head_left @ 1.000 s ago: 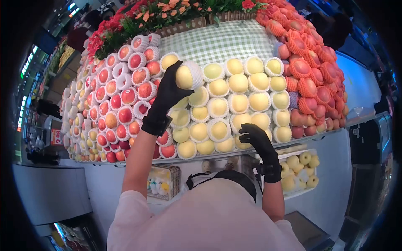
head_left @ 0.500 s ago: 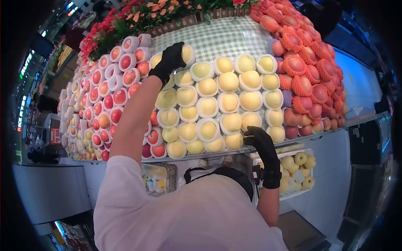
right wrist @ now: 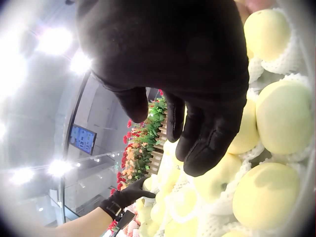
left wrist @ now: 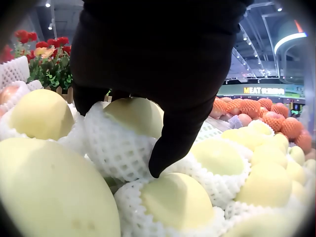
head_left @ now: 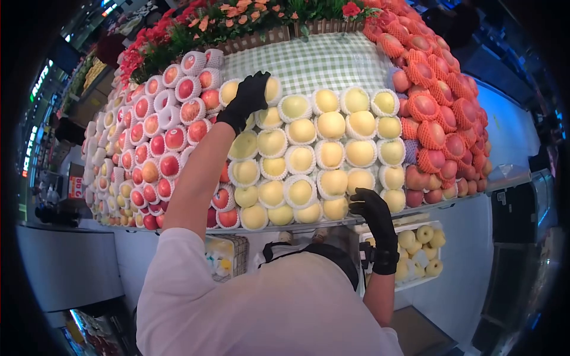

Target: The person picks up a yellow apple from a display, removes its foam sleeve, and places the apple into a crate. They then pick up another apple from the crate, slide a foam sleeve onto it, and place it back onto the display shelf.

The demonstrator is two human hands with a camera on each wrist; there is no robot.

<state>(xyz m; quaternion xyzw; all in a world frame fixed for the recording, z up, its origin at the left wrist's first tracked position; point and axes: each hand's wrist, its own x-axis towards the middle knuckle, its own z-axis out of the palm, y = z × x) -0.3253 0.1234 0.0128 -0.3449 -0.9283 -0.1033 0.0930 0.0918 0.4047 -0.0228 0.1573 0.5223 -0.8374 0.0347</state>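
Observation:
My black-gloved left hand [head_left: 244,101] reaches to the back row on the left of the yellow block. It grips a pale yellow round fruit [left wrist: 136,116] in a white foam net, fingers behind and thumb in front. The fruit sits against neighbouring netted yellow fruits [left wrist: 177,200], and its far side is hidden by the glove. Near the front edge, my right hand [head_left: 374,213], also gloved in black, hangs over the lower right of the yellow rows. Its fingers [right wrist: 205,148] are loosely bent and hold nothing.
Red apples [head_left: 175,137] in white nets fill the left slope; red fruits in orange nets [head_left: 433,133] fill the right. Behind lie a green checked cloth [head_left: 297,65] and flowers with a low wooden fence [head_left: 255,38]. Below the front edge stands a white crate [head_left: 439,273] of yellow fruit.
My left hand has brought the netted fruit from above the rows down into the back row, still gripping it. My right hand has stayed by the front edge.

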